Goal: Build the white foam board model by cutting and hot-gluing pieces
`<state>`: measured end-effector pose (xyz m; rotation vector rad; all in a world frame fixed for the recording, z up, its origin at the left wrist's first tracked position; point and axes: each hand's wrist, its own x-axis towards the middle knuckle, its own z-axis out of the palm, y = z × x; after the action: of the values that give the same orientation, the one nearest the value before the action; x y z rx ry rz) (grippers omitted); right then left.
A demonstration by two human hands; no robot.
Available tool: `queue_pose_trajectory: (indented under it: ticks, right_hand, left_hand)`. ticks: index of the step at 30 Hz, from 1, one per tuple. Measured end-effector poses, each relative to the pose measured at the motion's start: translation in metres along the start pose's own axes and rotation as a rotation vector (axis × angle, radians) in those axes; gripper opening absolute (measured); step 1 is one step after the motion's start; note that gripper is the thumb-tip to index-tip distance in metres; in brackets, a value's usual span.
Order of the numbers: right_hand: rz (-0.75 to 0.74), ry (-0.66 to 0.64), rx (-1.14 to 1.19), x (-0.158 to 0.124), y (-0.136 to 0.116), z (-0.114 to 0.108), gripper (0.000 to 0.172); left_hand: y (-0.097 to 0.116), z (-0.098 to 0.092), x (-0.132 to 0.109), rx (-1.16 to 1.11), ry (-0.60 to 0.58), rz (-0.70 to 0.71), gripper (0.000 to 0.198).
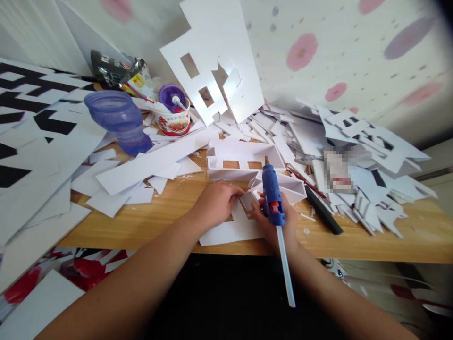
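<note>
One translucent glue stick [286,274] juts toward the body from a blue glue gun [269,182], which the right hand [289,222] grasps while its thumb also touches a small white piece [248,200]; the left hand [219,200] pinches that piece from the other side, above a flat white sheet [233,233]. The step in hand looks like joining board edges, and the next move seems to call for steady alignment, with the nozzle clear of the fingers. Just beyond, an open white box [221,148] shows wood through two cut-outs; a smaller white tray [297,187] sits beside it. Farther left, a tilted purple jar [118,120] shows no clear contents, and a noodle bowl [173,125] has a white nozzle [177,100] above its rim.
</note>
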<state>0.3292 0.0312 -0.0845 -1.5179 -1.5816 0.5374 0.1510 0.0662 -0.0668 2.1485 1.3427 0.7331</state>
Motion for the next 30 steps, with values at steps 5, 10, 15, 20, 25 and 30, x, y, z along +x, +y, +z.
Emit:
queue_pose_trajectory:
  ticks: [5, 10, 15, 20, 25, 30]
  right_hand:
    - [0.000, 0.008, -0.007, 0.001, 0.001, 0.001, 0.030]
    - [-0.042, 0.009, -0.020, 0.002, 0.002, 0.000, 0.027]
    - [0.007, 0.023, 0.033, -0.002, 0.007, 0.004, 0.030]
    - [0.039, 0.076, 0.106, -0.005, 0.005, 0.005, 0.036]
    - [-0.016, 0.102, 0.122, -0.005, -0.003, 0.000, 0.030]
    - [0.014, 0.075, 0.163, -0.005, 0.002, 0.002, 0.031]
  left_hand:
    - [0.000, 0.000, 0.000, -0.010, -0.003, -0.006, 0.028]
    - [0.000, 0.001, 0.000, -0.004, 0.001, -0.006, 0.029]
    - [0.002, -0.001, -0.001, 0.001, 0.018, 0.017, 0.027]
    - [0.002, 0.000, -0.002, -0.037, 0.103, 0.042, 0.029]
    - [0.000, 0.002, -0.003, -0.112, 0.187, 0.082, 0.030]
    - [-0.001, 0.001, -0.003, -0.129, 0.190, 0.108, 0.029]
